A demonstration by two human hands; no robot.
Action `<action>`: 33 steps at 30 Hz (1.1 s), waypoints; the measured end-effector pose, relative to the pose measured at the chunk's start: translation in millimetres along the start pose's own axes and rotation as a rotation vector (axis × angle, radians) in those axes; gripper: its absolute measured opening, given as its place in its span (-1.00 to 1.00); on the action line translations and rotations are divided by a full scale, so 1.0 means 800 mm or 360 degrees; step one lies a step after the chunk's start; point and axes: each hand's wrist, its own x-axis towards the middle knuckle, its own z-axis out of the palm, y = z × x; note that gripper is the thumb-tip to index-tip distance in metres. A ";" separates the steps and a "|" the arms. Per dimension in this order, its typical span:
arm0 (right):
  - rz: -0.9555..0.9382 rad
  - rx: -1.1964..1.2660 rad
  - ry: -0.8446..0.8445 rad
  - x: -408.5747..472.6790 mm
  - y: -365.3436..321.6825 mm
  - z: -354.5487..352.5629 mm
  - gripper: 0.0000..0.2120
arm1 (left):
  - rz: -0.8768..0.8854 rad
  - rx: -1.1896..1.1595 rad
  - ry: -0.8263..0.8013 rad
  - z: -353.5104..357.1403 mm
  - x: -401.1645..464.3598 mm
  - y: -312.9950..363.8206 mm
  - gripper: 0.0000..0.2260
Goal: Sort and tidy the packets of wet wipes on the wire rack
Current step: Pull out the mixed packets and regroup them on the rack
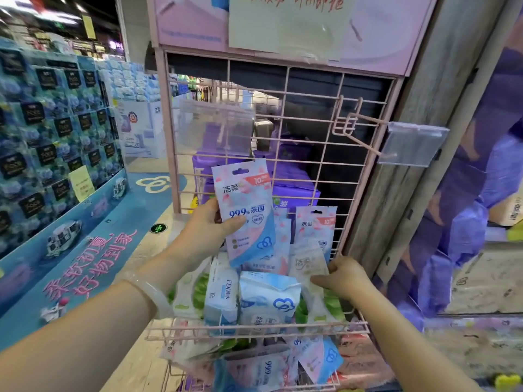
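Shelving of pink wire fills the middle of what we see: a tall pink wire rack (311, 154) with a grid back panel, standing between a blue promotional display (56, 137) stacked with dark-labelled boxes on our left and a grey wooden pillar (410, 165) on our right. Above the grid sits a pink header board (283, 21) with a pale paper notice taped to it. Two clear plastic price holders hang from the grid, one (215, 128) on the upper left and one (411, 144) on a hook at the upper right.

Low on the rack, a wire basket (254, 331) holds a jumble of wet wipe packets: blue-and-white packs (268, 301) standing in the centre, green-and-white packs (189, 295) at the left, and pink-and-blue packets (315, 224) upright against the grid behind. A second basket (334, 377) below holds more pink-and-blue packets lying flat.

Our left hand (209, 224), with a pale bangle (150, 292) on the wrist, grips a pink-and-blue packet marked 999 (246, 210), thumb across its front, holding it upright above the basket. Our right hand (342, 275) pinches a small cream-coloured packet (307, 264) at the right side of the upper basket, fingers curled on its edge.
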 end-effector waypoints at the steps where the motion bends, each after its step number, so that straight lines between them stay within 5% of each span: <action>1: -0.0044 0.0074 -0.0025 0.001 0.002 -0.002 -0.63 | 0.0003 -0.0009 -0.0005 -0.005 -0.001 0.002 -0.77; 5: -0.0188 0.0632 0.0151 -0.006 0.010 -0.016 -0.72 | -0.0025 -0.0062 -0.0032 -0.030 -0.006 0.009 -0.78; 10: -0.0553 0.0364 0.0677 -0.024 0.002 -0.051 -0.78 | -0.0058 -0.0137 -0.0001 -0.065 -0.009 0.015 -0.80; 12: -0.0667 0.0585 0.0807 -0.037 -0.010 -0.064 -0.80 | -0.0079 -0.0123 0.0015 -0.080 -0.013 0.018 -0.79; 15: -0.0695 0.1259 0.0616 -0.051 -0.051 -0.064 -0.79 | -0.0100 -0.0163 0.0093 -0.093 -0.014 0.025 -0.78; 18: -0.0604 0.1537 0.0188 -0.063 -0.107 -0.032 -0.80 | -0.0110 -0.0270 0.0215 -0.099 -0.012 0.034 -0.77; 24: -0.0752 0.1247 -0.0200 -0.091 -0.185 0.049 -0.75 | -0.0096 -0.0311 0.0217 -0.100 -0.014 0.048 -0.71; 33: -0.0645 0.0237 -0.0069 -0.077 -0.209 0.078 -0.73 | -0.0062 -0.0385 0.0249 -0.111 -0.014 0.053 -0.78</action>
